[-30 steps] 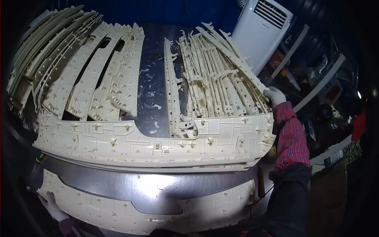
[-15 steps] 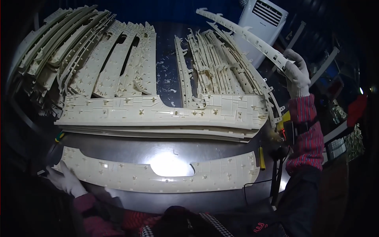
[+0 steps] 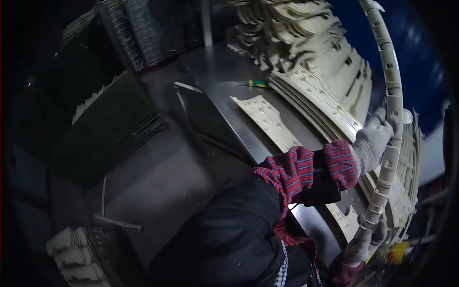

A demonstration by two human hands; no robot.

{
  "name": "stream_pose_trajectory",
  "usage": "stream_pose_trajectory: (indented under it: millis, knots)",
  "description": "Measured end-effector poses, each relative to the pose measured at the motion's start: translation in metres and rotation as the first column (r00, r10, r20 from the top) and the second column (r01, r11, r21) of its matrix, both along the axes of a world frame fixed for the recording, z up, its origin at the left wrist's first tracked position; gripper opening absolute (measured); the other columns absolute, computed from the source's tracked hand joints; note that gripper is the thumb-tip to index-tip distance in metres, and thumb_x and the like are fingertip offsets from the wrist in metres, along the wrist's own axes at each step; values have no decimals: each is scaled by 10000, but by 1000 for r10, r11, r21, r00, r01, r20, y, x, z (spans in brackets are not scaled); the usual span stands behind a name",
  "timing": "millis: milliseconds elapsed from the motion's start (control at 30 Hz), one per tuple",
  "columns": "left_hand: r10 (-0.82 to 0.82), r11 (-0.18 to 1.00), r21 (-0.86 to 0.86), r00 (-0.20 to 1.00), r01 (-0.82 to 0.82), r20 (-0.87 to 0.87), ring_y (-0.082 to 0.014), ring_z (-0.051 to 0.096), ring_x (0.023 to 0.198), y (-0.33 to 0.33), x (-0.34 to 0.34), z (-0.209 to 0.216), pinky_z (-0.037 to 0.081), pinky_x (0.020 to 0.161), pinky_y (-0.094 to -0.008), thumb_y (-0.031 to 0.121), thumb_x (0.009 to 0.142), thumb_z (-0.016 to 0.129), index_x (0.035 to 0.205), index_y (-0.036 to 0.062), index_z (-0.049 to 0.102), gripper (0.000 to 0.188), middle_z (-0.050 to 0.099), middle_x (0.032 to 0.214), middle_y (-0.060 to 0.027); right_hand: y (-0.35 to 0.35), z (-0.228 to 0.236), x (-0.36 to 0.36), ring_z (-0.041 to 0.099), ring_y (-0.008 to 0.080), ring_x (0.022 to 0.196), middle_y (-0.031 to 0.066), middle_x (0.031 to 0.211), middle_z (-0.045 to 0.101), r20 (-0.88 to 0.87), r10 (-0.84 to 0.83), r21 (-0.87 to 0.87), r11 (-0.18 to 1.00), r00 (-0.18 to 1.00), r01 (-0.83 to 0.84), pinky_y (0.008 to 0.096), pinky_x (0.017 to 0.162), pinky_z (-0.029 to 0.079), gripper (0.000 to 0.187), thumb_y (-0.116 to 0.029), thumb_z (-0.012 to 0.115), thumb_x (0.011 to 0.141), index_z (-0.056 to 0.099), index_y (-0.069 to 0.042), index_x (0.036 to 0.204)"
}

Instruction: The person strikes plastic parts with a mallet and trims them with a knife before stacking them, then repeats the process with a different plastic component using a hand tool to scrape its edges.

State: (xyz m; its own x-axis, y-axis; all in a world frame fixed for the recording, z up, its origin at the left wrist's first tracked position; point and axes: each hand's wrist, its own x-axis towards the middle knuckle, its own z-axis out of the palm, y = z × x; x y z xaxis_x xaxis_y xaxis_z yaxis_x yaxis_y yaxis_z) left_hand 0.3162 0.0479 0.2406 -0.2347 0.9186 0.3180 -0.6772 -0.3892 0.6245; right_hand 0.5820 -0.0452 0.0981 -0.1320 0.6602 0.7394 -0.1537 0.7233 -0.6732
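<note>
A long, narrow, curved cream plastic trim strip (image 3: pixel 393 91) with clips and slots along it runs down the right side of the view. My left hand (image 3: pixel 373 141), in a pale knit glove, has its fingers closed on the middle of the strip. Close to the strip's lower end, my gloved right hand (image 3: pixel 366 244) grips it, with its fingers partly in shadow. Beneath my left arm lies a wider cream plastic panel (image 3: pixel 270 122) on the metal table (image 3: pixel 215 88); my sleeve covers its middle.
Cream panels (image 3: pixel 315 103) lie stacked beyond the single one, with larger piles (image 3: pixel 296 28) behind. A screwdriver with a green and yellow handle (image 3: pixel 258 83) rests on the table. On the floor to the left stand a dark crate (image 3: pixel 112 253) and more cream parts (image 3: pixel 71 258).
The view has swung left, bringing the floor and crate into sight. My left hand has left the single panel and now holds the strip, which my right hand still grips.
</note>
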Motion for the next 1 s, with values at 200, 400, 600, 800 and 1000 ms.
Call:
stream_pose_trajectory:
  millis: [200, 400, 600, 800, 1000]
  knots:
    - [312, 942, 265, 830, -206, -463, -163, 632, 888, -24, -66, 7, 555, 797, -320, 104, 960, 574, 1373, 119, 548, 414, 638, 1048, -83, 13, 71, -25, 471, 290, 1352, 188, 1477, 471, 350, -238, -103, 952, 906, 290, 411, 1143, 367, 539, -133, 587, 989, 408, 34, 1469]
    - [734, 667, 745, 159, 9, -660, -248, 654, 825, -43, -107, -15, 552, 715, -379, 51, 847, 652, 1250, 100, 636, 407, 685, 934, -105, 7, 150, -33, 555, 329, 1262, 192, 1371, 568, 96, -966, 957, 156, 242, 243, 437, 1081, 430, 496, -264, 605, 1004, 516, 36, 1389]
    - [680, 724, 671, -320, 157, -659, -212, 654, 702, -52, -172, -109, 535, 603, -359, 145, 819, 650, 1163, 183, 685, 348, 708, 878, -48, 29, 107, -10, 632, 369, 1033, 203, 1160, 650, 807, -575, 591, 790, -136, 162, 429, 879, 519, 515, -317, 698, 918, 577, -47, 1340]
    - [484, 873, 456, -418, 171, -769, -267, 671, 793, -63, -225, -160, 545, 685, -401, 103, 763, 636, 1211, 146, 660, 451, 713, 945, -64, 22, 41, -23, 626, 404, 891, 188, 978, 653, 952, -265, 259, 964, 151, 54, 465, 736, 518, 486, -105, 698, 835, 570, -85, 1304]
    - [316, 943, 214, -489, 254, -813, -337, 665, 860, -61, -234, -165, 537, 718, -451, 102, 724, 638, 1276, 125, 607, 553, 712, 972, -88, 22, 29, -16, 615, 410, 844, 187, 932, 646, 976, -143, 147, 989, 162, -15, 489, 717, 500, 584, 1, 657, 774, 528, -75, 1339]
